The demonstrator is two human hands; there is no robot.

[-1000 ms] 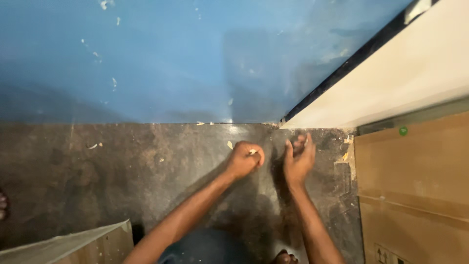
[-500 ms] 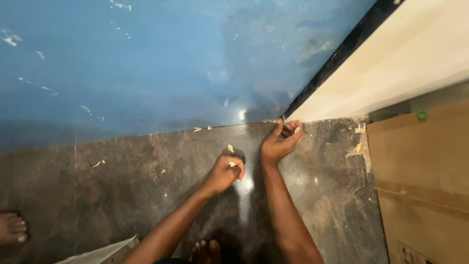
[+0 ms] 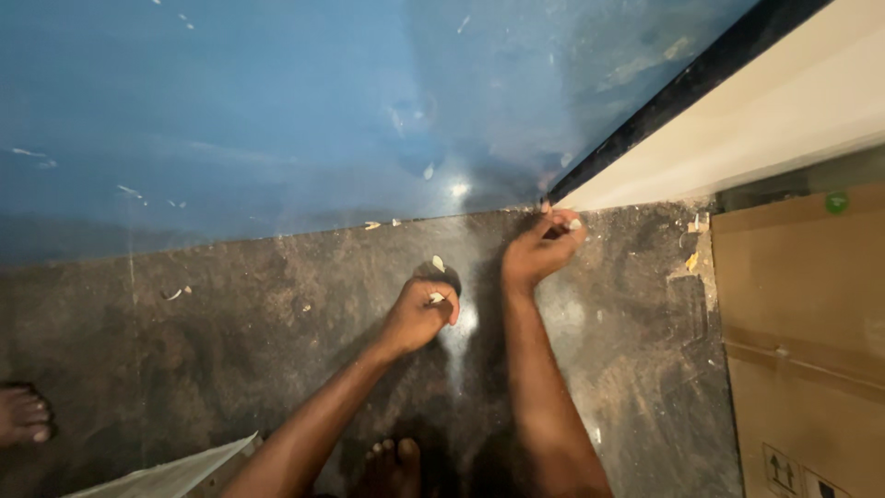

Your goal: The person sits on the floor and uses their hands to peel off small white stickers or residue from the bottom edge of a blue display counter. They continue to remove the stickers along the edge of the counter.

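My left hand (image 3: 419, 315) rests on the dark, dusty floor (image 3: 258, 350), fingers curled around a small pale scrap (image 3: 435, 298). My right hand (image 3: 541, 247) reaches to the corner where the blue wall (image 3: 277, 111) meets the floor, pinching a small pale bit (image 3: 574, 223) at the foot of the black strip (image 3: 664, 101). Another pale flake (image 3: 439, 264) lies on the floor just beyond my left hand. My toes (image 3: 392, 456) show between my forearms.
A cream panel (image 3: 774, 111) runs along the right beyond the black strip. A brown cardboard box (image 3: 811, 341) stands at the right edge. Another person's foot (image 3: 23, 415) is at the far left. A light board corner (image 3: 175, 475) lies bottom left. Pale flakes (image 3: 378, 224) dot the wall's base.
The view tilted and shifted. My right hand moved forward from beside the left hand into the wall corner. My left hand stayed on the floor, still closed on its scrap.
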